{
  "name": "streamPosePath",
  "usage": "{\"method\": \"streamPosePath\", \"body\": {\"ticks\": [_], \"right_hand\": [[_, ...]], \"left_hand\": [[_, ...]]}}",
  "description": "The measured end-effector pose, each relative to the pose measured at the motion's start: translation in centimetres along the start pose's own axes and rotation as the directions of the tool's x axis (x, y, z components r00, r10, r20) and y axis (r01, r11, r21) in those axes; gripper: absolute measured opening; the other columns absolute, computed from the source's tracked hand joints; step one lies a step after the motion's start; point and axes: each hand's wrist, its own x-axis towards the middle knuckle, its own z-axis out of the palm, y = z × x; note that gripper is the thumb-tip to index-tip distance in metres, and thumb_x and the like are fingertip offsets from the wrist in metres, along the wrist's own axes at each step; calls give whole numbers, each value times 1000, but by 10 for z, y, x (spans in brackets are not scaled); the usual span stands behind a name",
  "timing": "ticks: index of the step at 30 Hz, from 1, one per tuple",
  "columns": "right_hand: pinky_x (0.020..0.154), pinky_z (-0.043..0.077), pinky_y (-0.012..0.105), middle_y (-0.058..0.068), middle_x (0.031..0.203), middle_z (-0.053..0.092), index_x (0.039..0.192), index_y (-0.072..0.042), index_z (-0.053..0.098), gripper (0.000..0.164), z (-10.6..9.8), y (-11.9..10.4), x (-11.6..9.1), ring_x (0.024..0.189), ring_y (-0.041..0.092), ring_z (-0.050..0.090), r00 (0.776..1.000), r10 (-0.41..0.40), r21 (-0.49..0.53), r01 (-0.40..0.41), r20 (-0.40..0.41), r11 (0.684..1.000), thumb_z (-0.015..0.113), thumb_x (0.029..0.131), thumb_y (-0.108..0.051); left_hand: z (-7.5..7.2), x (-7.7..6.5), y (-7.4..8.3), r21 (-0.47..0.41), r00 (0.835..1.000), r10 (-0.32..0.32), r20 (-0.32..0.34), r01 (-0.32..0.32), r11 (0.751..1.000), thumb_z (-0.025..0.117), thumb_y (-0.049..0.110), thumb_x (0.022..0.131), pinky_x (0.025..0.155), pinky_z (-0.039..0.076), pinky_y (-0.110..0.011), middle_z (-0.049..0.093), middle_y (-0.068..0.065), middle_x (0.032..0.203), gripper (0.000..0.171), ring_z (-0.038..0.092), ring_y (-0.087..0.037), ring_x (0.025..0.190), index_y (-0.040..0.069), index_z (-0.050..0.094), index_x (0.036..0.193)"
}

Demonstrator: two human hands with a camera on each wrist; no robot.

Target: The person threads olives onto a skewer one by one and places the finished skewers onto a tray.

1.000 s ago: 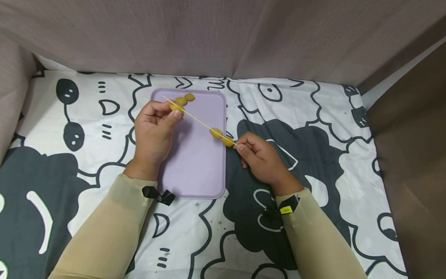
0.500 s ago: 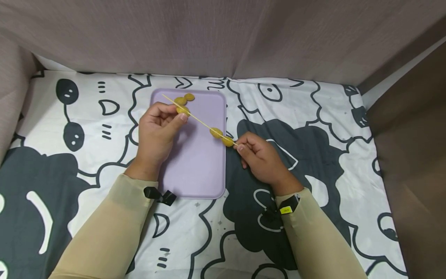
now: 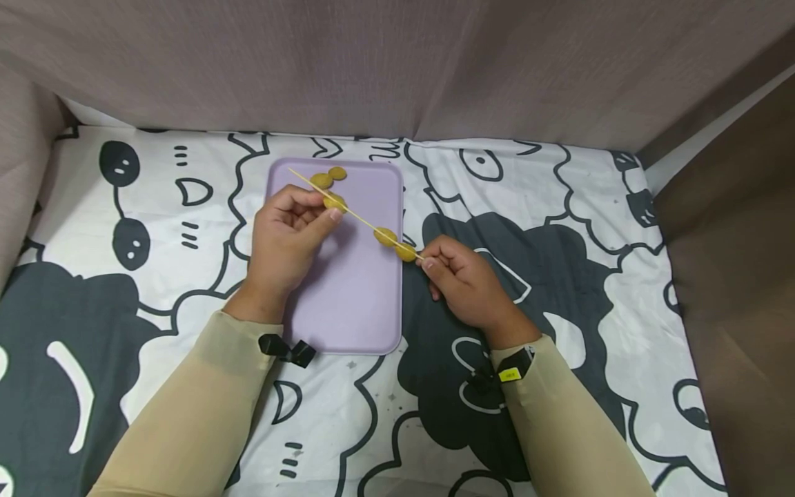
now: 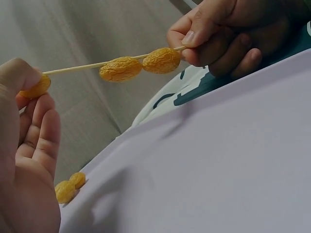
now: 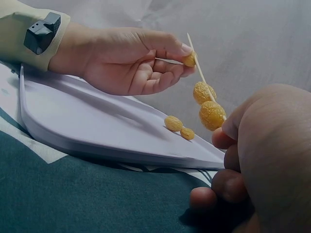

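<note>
The left hand (image 3: 287, 238), other fingers loosely bent, pinches one oval yellow fruit (image 3: 335, 202) at the thin, straight stick (image 3: 360, 218). The right hand (image 3: 466, 283), fingers curled, pinches the stick's near end; just beside it, two wrinkled fruits (image 5: 212, 115) sit on the stick. Beyond the left hand, two loose fruits (image 3: 321, 180) lie on the smooth, round-cornered lilac tray (image 3: 348, 310).

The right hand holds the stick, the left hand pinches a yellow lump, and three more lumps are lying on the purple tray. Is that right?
Not quite: only two yellow lumps lie on the purple tray, as the head view shows. The rest is right: the right hand holds the stick, and the left hand pinches a lump.
</note>
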Motion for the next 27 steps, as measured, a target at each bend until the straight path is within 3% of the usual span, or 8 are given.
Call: {"method": "streamPosePath", "body": {"ticks": [16,27], "right_hand": [[63,51,32,12,73,59,109,-2,66,16,0,0,0,63,24,60,1000,4,-18,-4,-1,1000,56,117,-10],[63,51,32,12,73,60,112,-2,67,17,0,-1,0,64,24,61,1000,23,-28,-23,2,999,55,118,-13]], "left_hand": [[1,-2,0,45,997,-4,81,0,999,74,-25,91,79,65,-17,84,3,102,43,78,-9,92,17,72,101],[1,-4,-1,27,993,0,121,-3,1000,74,-25,90,81,66,-18,85,2,105,42,80,-10,96,15,71,101]]}}
